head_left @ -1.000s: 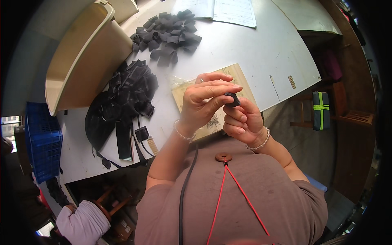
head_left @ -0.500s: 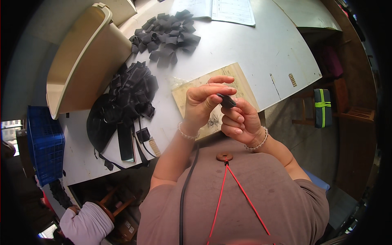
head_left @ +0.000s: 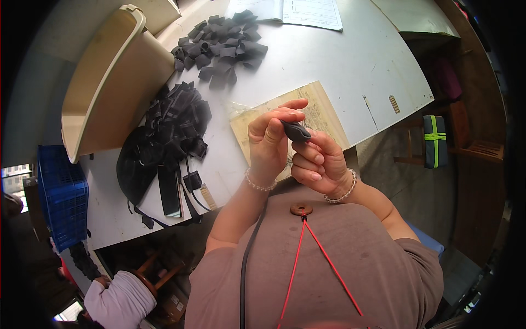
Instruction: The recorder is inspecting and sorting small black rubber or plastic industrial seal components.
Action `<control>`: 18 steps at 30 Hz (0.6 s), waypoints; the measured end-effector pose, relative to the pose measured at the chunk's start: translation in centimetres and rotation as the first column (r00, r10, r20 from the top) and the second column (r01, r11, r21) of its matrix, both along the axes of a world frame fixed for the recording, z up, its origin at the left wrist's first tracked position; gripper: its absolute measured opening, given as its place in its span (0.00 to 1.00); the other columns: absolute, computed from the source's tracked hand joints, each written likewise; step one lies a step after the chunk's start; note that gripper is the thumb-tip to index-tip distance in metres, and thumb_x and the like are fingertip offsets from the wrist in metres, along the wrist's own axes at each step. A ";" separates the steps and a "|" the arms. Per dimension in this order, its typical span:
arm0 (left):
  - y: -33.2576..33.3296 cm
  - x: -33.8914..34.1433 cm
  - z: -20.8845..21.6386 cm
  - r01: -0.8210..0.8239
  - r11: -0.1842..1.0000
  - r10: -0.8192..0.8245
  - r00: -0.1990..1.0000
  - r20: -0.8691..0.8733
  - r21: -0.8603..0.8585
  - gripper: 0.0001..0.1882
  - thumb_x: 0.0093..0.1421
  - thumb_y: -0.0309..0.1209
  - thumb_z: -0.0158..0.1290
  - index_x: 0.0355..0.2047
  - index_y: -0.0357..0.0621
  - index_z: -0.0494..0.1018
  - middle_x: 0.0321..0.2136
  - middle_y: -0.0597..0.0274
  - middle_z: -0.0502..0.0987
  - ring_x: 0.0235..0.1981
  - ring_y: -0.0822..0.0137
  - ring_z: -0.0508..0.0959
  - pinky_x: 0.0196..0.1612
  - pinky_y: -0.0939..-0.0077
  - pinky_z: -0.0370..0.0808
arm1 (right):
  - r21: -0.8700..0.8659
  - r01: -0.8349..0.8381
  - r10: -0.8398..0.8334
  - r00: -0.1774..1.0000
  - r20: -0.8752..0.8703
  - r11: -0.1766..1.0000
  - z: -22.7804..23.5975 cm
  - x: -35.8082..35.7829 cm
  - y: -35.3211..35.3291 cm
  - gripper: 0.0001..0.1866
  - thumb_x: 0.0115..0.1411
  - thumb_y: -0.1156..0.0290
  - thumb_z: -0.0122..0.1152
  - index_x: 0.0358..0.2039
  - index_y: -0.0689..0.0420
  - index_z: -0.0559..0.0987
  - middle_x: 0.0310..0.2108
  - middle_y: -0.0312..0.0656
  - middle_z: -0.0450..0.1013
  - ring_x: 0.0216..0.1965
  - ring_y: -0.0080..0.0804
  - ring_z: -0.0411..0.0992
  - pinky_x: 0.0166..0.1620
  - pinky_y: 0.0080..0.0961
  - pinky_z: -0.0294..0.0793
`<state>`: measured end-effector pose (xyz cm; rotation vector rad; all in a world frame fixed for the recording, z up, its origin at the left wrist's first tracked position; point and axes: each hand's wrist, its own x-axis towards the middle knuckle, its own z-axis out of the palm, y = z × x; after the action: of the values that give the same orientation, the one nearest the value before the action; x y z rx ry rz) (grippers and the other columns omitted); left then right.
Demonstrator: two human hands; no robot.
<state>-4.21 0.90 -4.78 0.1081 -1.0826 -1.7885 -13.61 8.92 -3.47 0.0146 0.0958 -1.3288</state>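
Black strip [head_left: 296,132] pinched in right hand [head_left: 324,160]; left hand [head_left: 267,134] narrow at its tip, grip unclear: best keep edges aligned

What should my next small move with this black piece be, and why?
Perhaps pinch the black piece's left end with your left hand: that thumb sits close by it, while your right hand pinches the other end, which should steady it.

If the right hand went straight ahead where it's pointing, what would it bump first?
Probably the left hand: the right hand points up and left towards it, holding a small black piece. Depth is hard to judge.
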 end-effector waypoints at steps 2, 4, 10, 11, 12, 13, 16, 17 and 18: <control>0.1 0.0 -0.4 -0.025 0.999 0.027 0.999 -0.025 0.045 0.17 0.62 0.41 0.49 0.37 0.39 0.76 0.35 0.58 0.78 0.51 0.51 0.70 0.51 0.61 0.66 | 0.040 -0.003 0.005 0.999 -0.049 0.999 0.7 0.0 -0.2 0.11 0.65 0.63 0.44 0.30 0.54 0.68 0.12 0.27 0.56 0.10 0.15 0.51 0.14 0.14 0.60; 0.1 0.0 -0.7 -0.048 0.992 0.052 0.998 -0.027 0.116 0.17 0.63 0.42 0.47 0.39 0.40 0.75 0.37 0.58 0.78 0.52 0.54 0.70 0.53 0.63 0.65 | 0.060 0.008 -0.003 0.996 -0.085 0.998 1.1 0.0 -0.3 0.10 0.65 0.63 0.44 0.30 0.54 0.68 0.12 0.27 0.56 0.10 0.15 0.51 0.14 0.14 0.60; 0.1 0.3 -1.3 -0.034 0.978 0.044 0.998 -0.041 0.204 0.17 0.63 0.42 0.47 0.40 0.42 0.75 0.39 0.59 0.77 0.54 0.56 0.68 0.56 0.63 0.62 | 0.128 0.089 -0.049 0.956 -0.288 0.988 2.6 0.0 -0.1 0.09 0.64 0.65 0.49 0.30 0.55 0.70 0.15 0.28 0.62 0.11 0.14 0.54 0.15 0.14 0.62; 0.3 0.4 -1.4 -0.035 0.978 0.044 0.998 -0.040 0.205 0.17 0.63 0.42 0.47 0.40 0.42 0.75 0.39 0.59 0.77 0.54 0.56 0.68 0.56 0.63 0.62 | 0.145 0.108 -0.049 0.930 -0.363 0.983 2.8 0.0 -0.1 0.09 0.63 0.65 0.51 0.30 0.55 0.71 0.17 0.29 0.65 0.11 0.14 0.56 0.16 0.15 0.63; 0.6 0.5 -1.5 -0.033 0.972 0.044 0.998 -0.041 0.231 0.16 0.63 0.42 0.47 0.40 0.42 0.75 0.39 0.59 0.77 0.54 0.56 0.68 0.56 0.63 0.61 | 0.145 0.109 -0.050 0.931 -0.362 0.983 2.9 0.0 -0.1 0.09 0.63 0.65 0.51 0.30 0.55 0.71 0.17 0.29 0.65 0.11 0.14 0.56 0.16 0.15 0.63; 0.7 0.6 -1.6 -0.032 0.966 0.045 0.998 -0.043 0.256 0.16 0.63 0.41 0.47 0.39 0.42 0.75 0.38 0.59 0.77 0.54 0.56 0.68 0.56 0.63 0.61 | 0.155 0.163 -0.083 0.899 -0.430 0.974 3.0 0.1 -0.1 0.08 0.62 0.65 0.52 0.30 0.56 0.72 0.18 0.31 0.66 0.12 0.15 0.58 0.17 0.16 0.66; 0.3 0.9 -1.4 0.088 0.985 -0.074 0.992 -0.102 0.151 0.16 0.63 0.40 0.47 0.42 0.42 0.74 0.41 0.59 0.76 0.54 0.55 0.67 0.57 0.63 0.60 | 0.164 0.216 -0.118 0.877 -0.465 0.963 2.7 0.0 0.0 0.08 0.61 0.65 0.55 0.31 0.57 0.73 0.20 0.33 0.68 0.13 0.16 0.61 0.19 0.18 0.69; 0.0 1.1 -1.0 0.089 0.985 -0.074 0.992 -0.101 0.148 0.16 0.63 0.40 0.47 0.42 0.42 0.74 0.41 0.59 0.76 0.54 0.55 0.67 0.57 0.63 0.60 | 0.169 0.213 -0.121 0.893 -0.434 0.962 2.6 -0.1 0.1 0.08 0.61 0.66 0.55 0.32 0.57 0.73 0.21 0.33 0.68 0.13 0.17 0.62 0.19 0.18 0.70; -0.5 1.1 0.6 0.053 0.999 -0.053 0.998 0.019 0.006 0.15 0.62 0.39 0.49 0.42 0.41 0.75 0.40 0.58 0.77 0.53 0.55 0.68 0.56 0.63 0.62 | 0.169 0.217 -0.125 0.893 -0.433 0.962 2.4 -0.3 0.2 0.08 0.61 0.66 0.55 0.32 0.57 0.73 0.21 0.33 0.68 0.13 0.17 0.62 0.19 0.18 0.70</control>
<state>-3.15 0.36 -4.15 0.1011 -1.1038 -1.8410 -13.91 9.15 -1.06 -0.0836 0.6167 -1.4775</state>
